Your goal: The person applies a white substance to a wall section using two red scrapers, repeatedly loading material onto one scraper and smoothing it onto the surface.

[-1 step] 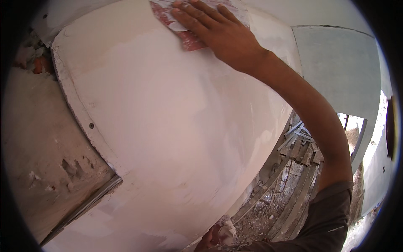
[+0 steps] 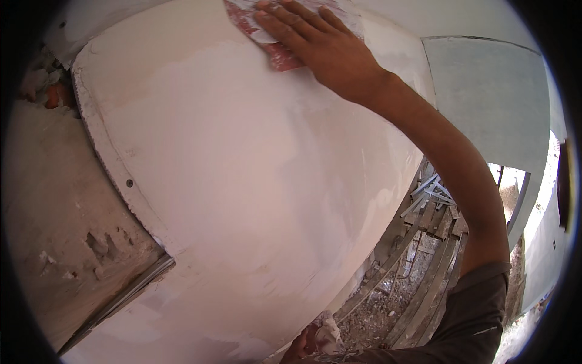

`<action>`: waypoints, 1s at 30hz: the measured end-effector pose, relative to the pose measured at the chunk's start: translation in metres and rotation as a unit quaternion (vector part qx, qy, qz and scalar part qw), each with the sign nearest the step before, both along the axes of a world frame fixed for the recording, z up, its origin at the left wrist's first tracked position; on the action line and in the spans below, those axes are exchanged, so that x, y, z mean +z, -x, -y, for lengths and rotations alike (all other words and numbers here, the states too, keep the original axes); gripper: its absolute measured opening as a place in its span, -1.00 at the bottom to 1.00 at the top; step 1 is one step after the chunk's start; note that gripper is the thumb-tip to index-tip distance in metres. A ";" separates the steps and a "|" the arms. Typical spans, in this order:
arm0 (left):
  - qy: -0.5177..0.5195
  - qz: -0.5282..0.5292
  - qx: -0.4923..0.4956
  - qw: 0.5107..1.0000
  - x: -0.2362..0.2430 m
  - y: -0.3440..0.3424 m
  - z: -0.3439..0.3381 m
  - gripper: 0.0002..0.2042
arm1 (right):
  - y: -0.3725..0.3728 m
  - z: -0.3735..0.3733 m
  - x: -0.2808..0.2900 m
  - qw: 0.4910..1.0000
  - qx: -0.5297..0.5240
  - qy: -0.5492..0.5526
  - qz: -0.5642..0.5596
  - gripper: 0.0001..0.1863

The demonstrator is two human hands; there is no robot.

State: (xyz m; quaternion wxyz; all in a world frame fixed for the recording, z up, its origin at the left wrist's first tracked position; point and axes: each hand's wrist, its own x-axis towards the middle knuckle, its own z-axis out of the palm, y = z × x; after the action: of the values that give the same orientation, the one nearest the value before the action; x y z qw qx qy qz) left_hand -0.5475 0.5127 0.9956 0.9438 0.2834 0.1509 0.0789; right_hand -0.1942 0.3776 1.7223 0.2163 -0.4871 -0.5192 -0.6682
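Note:
My right hand [image 2: 330, 51] lies with fingers stretched across a worn red sheet of sandpaper [image 2: 284, 57], pressing it against the upper part of a smooth off-white panel surface [image 2: 206, 158]. Whitish dust coats the sheet, and its upper edge runs out of the picture. At the lower edge, beside the panel's rim, is a dusty reddish-brown and white shape [image 2: 318, 333]. It may be my left hand, but it is cut off and its fingers cannot be made out.
Rough brown masonry [image 2: 54, 200] borders the panel at left, beyond a raised edge with a small dark hole [image 2: 129, 183]. Down at right are wooden planks [image 2: 418, 285], rubble and a pile of pale strips [image 2: 433, 188]. A grey panel [image 2: 488, 97] stands at upper right.
My right hand and the sandpaper have shifted slightly to the right across the panel. The shape at the lower edge has stayed in place.

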 end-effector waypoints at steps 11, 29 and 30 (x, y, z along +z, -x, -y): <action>0.002 0.013 0.031 0.999 0.013 -0.014 0.009 -0.17 | -0.082 0.012 -0.023 0.992 0.095 -0.080 -0.026 -0.32; -0.005 -0.005 0.045 0.999 0.006 0.035 0.011 -0.16 | 0.155 0.015 0.004 0.970 0.115 -0.123 0.174 -0.37; -0.007 -0.007 0.042 0.999 0.007 0.034 0.008 -0.16 | 0.154 0.013 0.005 0.970 0.123 -0.122 0.170 -0.37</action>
State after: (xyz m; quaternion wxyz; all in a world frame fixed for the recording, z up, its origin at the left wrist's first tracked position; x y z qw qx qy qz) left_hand -0.5820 0.5043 1.0028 0.9365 0.2844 0.1683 0.1173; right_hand -0.3484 0.3650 1.7271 0.2634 -0.2684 -0.5188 -0.7677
